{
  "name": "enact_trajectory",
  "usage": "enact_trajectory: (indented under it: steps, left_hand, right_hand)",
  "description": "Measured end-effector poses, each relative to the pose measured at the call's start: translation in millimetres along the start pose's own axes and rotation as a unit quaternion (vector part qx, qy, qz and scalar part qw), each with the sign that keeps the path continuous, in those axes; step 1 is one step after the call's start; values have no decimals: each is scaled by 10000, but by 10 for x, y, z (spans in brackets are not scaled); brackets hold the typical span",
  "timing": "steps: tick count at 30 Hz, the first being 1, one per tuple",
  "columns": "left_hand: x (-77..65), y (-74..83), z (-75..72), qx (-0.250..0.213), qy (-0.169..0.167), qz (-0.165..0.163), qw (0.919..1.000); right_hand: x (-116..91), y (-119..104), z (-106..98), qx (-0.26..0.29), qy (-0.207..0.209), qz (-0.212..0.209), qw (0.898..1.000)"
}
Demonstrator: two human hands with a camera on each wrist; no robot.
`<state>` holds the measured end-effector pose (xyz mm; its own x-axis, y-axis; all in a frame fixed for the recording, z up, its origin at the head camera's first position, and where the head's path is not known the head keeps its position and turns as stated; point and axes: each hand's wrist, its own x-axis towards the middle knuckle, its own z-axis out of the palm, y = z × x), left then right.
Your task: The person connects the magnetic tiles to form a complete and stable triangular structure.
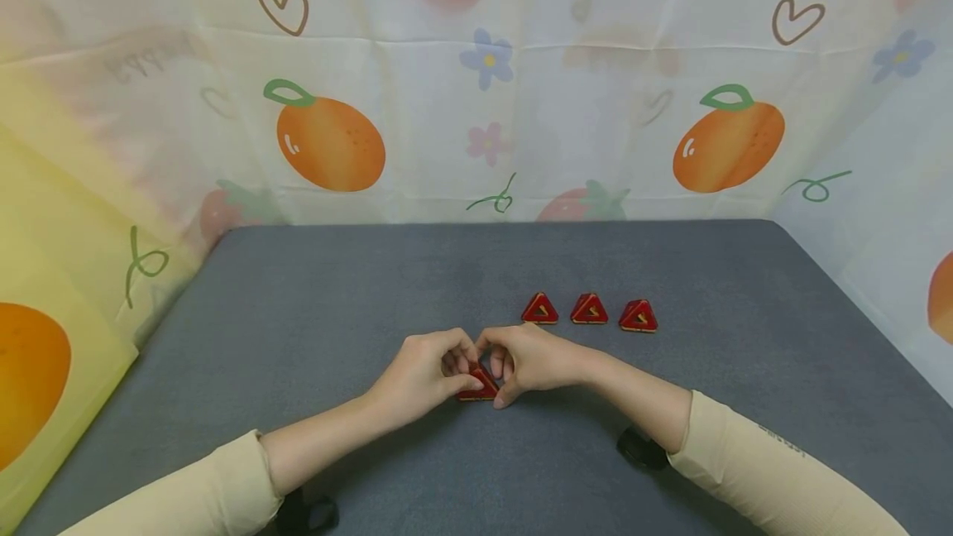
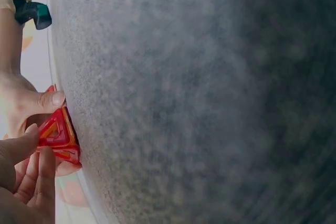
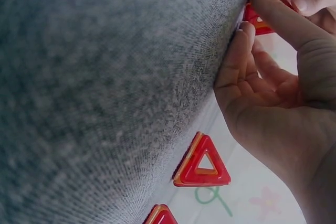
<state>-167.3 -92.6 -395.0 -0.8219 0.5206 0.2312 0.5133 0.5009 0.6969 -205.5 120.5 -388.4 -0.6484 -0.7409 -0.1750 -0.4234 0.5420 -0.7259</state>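
Between the two hands, on the grey table, stands a small pyramid of red triangular tiles point(image 1: 480, 387) with yellow-orange edges and triangular openings. My left hand point(image 1: 428, 366) pinches it from the left, thumb on its front face. From the other side, my right hand point(image 1: 532, 358) holds it with curled thumb and forefinger at its edges. In the left wrist view the pyramid point(image 2: 59, 132) shows between the fingers of both hands. The right wrist view shows it partly hidden behind the right fingers.
Behind the right hand, three similar red pyramids stand in a row: a left one point(image 1: 539, 309), a middle one point(image 1: 589, 309) and a right one point(image 1: 639, 317). A fruit-patterned cloth point(image 1: 476, 122) hangs past the far edge of the grey table point(image 1: 357, 279).
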Motion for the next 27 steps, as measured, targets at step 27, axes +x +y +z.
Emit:
enact_trajectory:
  steps: [27]
  left_hand:
    - [56, -277, -68, -1673, -1191, -1440, 9680]
  right_hand:
    - [1, 11, -11, 134, -118, -78, 9998]
